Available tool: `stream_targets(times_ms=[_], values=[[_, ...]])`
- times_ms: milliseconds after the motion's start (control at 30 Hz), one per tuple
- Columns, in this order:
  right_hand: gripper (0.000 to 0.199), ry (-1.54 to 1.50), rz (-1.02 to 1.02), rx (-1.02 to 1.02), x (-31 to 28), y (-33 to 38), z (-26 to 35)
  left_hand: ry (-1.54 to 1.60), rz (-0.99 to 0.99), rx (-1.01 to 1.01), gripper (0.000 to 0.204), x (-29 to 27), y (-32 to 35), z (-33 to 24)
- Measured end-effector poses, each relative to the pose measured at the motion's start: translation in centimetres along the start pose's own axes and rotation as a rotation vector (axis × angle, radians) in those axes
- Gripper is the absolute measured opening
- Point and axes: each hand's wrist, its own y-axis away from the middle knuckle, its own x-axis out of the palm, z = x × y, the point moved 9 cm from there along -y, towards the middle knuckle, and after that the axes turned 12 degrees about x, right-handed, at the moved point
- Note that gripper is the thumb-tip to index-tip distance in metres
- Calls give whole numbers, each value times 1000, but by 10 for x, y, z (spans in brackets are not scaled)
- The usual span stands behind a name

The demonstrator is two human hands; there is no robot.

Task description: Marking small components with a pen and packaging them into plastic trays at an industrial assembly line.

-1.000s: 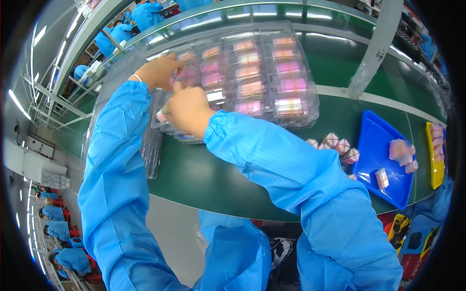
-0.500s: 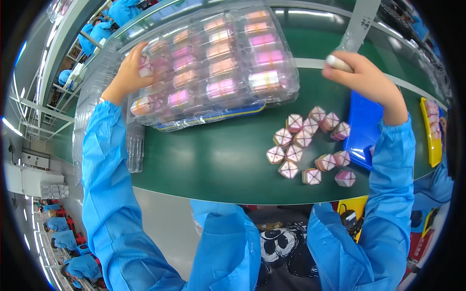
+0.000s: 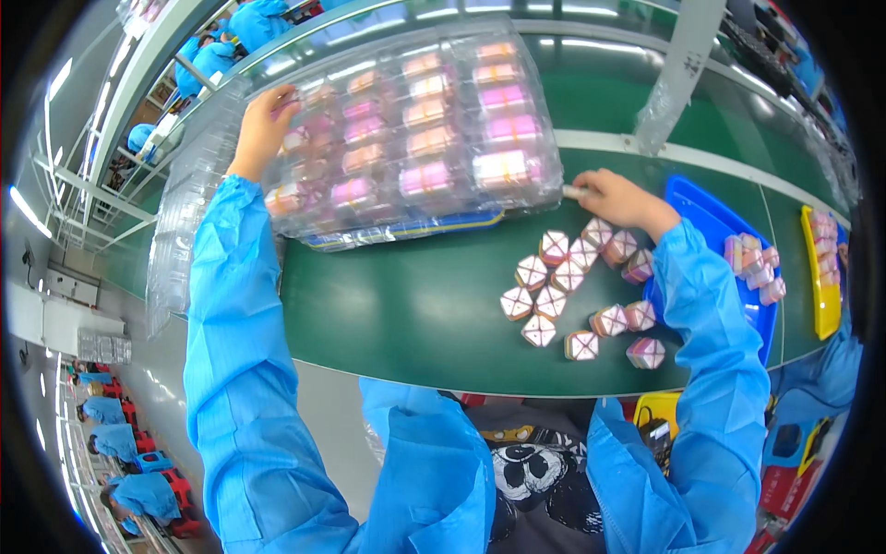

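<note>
The right hand (image 3: 620, 196) has come back from the far rail and now pinches what seems a small pale piece at the corner of the clear plastic blister tray of pink boxes (image 3: 415, 138). The left hand (image 3: 263, 125) stays flat on its far left edge. Loose pink boxes (image 3: 572, 286) lie on the green belt surface (image 3: 406, 305), beside a blue tray (image 3: 715, 226); blue-coated workers fill the hall.
</note>
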Motion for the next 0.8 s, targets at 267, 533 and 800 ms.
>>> stream_targets(times_ms=[267,533,800], values=[[46,31,-182,-368,-28,88,97,18,8,-257,38,27,4,39],[42,235,-470,-195,-22,125,114,-450,68,268,32,20,5,17],[68,239,-73,-640,42,124,139,-81,-95,-39,29,17,14,25]])
